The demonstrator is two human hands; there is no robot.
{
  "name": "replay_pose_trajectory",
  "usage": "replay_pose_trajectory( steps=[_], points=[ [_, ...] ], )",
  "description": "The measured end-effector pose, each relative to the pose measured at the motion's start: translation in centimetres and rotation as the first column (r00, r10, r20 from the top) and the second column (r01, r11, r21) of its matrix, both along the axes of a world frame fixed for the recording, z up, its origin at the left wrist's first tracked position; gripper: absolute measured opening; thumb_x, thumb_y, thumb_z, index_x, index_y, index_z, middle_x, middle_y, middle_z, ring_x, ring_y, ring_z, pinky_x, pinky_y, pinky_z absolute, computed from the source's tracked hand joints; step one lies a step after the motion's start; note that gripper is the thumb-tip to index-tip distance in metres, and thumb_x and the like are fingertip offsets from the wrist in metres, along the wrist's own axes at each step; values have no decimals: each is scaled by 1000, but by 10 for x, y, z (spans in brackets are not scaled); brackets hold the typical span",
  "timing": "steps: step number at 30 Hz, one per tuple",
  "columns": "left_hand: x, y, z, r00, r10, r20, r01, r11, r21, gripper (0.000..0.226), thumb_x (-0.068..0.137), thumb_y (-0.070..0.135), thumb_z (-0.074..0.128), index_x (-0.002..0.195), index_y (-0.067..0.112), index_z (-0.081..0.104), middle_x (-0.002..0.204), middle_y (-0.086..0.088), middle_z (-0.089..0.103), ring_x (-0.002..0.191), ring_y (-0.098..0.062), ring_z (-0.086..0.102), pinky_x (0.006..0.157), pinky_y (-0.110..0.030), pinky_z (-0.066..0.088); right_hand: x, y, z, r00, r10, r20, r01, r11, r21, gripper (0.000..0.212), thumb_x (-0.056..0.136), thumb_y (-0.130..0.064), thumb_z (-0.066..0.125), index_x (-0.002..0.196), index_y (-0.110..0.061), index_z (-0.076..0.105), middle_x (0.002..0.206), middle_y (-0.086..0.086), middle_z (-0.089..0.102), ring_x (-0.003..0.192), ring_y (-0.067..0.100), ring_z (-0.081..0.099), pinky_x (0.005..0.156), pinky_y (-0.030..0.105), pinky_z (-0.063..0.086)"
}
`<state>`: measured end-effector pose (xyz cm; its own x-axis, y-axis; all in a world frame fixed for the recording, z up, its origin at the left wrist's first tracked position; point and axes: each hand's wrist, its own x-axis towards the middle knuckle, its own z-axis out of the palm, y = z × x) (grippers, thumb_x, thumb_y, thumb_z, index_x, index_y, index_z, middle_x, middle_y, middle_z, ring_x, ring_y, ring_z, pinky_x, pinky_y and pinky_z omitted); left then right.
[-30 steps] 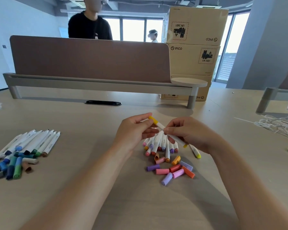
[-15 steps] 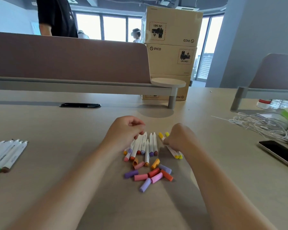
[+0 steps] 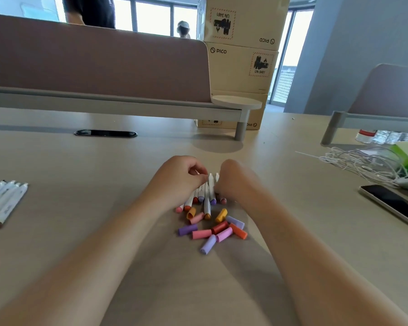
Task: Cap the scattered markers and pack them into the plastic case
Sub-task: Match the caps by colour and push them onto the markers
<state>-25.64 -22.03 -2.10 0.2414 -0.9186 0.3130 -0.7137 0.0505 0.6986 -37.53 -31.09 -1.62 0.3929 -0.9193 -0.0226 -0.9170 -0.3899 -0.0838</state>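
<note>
A row of white markers (image 3: 207, 194) with coloured caps at their near ends lies on the table between my hands. My left hand (image 3: 178, 181) sits on the row's left side with thumb and fingers curled round the markers' far ends. Knuckles up, my right hand (image 3: 236, 182) curls over the right side of the row and hides the yellow-capped markers beneath it. Several loose caps (image 3: 213, 229) in pink, purple, red, orange and yellow lie just in front of the row. A second group of white markers (image 3: 4, 201) lies at the far left edge. No plastic case is in view.
A phone (image 3: 393, 204) and a tangle of white cables (image 3: 368, 163) lie at the right. A desk divider (image 3: 99, 62) with a small round shelf (image 3: 237, 102) runs across the back, with stacked cardboard boxes (image 3: 242, 67) behind it. A person stands beyond the divider.
The yellow-capped marker held up between both hands a second ago went down onto the table. My right hand has since slid left over the row, and my left hand closed on the markers' far ends.
</note>
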Motion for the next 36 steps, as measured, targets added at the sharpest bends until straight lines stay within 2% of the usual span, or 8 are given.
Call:
replay_pose_trajectory(
  steps=[6, 8, 10, 14, 18, 24, 29, 36],
  points=[
    [1, 2, 0, 999, -6, 44, 5, 1000, 24, 9, 91, 24, 64, 97, 24, 71, 84, 10, 62, 73, -4, 55, 58, -19, 34, 0, 5, 3, 1000, -9, -19, 11, 997, 74, 20, 95, -14, 57, 111, -5, 66, 97, 8, 62, 86, 22, 61, 84, 31, 55],
    [2, 3, 1, 997, -21, 74, 16, 998, 62, 8, 91, 25, 64, 96, 24, 71, 85, 10, 63, 72, -4, 56, 58, -19, 34, -8, 2, 7, 991, -51, 126, 39, 994, 98, 14, 93, -17, 60, 98, -5, 65, 85, 6, 62, 73, 19, 60, 69, 27, 54],
    [4, 5, 4, 993, -64, 100, 52, 992, 118, 8, 90, 25, 65, 93, 23, 73, 85, 11, 66, 72, -4, 58, 60, -20, 39, -17, 1, 12, 952, -97, 289, 54, 987, 153, 17, 89, -19, 62, 80, -5, 61, 69, 5, 57, 58, 17, 52, 53, 23, 43],
    [8, 10, 11, 980, -147, 133, 114, 967, 228, 6, 85, 24, 71, 82, 23, 76, 78, 6, 71, 76, -16, 66, 68, -30, 48, -28, 0, 15, 837, -129, 532, -27, 961, 276, 16, 82, -12, 61, 76, 2, 66, 62, 12, 57, 58, 24, 51, 60, 30, 44],
    [7, 13, 14, 968, -202, 151, 147, 938, 313, 6, 83, 27, 75, 79, 23, 75, 76, 2, 73, 74, -22, 69, 64, -32, 51, -30, 4, 14, 761, -109, 640, -135, 938, 319, 14, 84, -11, 57, 76, -1, 62, 56, 11, 53, 48, 20, 45, 51, 27, 39],
    [0, 15, 11, 941, -197, 276, 77, 917, 391, 8, 82, 30, 75, 79, 23, 72, 61, 11, 54, 57, -6, 49, 51, -21, 32, -28, 9, 16, 713, -92, 695, -177, 936, 306, 15, 86, -15, 55, 74, -6, 56, 46, 3, 48, 40, 15, 39, 49, 26, 35],
    [2, 14, 12, 941, -185, 283, 65, 920, 386, 7, 86, 23, 70, 81, 21, 74, 66, 5, 65, 61, -9, 57, 55, -22, 38, -27, 7, 15, 712, -88, 697, -167, 943, 289, 17, 87, -20, 57, 79, -6, 59, 50, 2, 50, 42, 14, 43, 51, 27, 38],
    [7, 15, 15, 914, -239, 328, 79, 897, 435, 3, 82, 26, 73, 83, 27, 76, 68, 6, 58, 60, -9, 50, 52, -24, 32, -25, 6, 13, 715, -88, 694, -177, 937, 302, 33, 88, -23, 58, 99, 6, 66, 60, 6, 56, 53, 19, 48, 59, 32, 42]
  ],
)
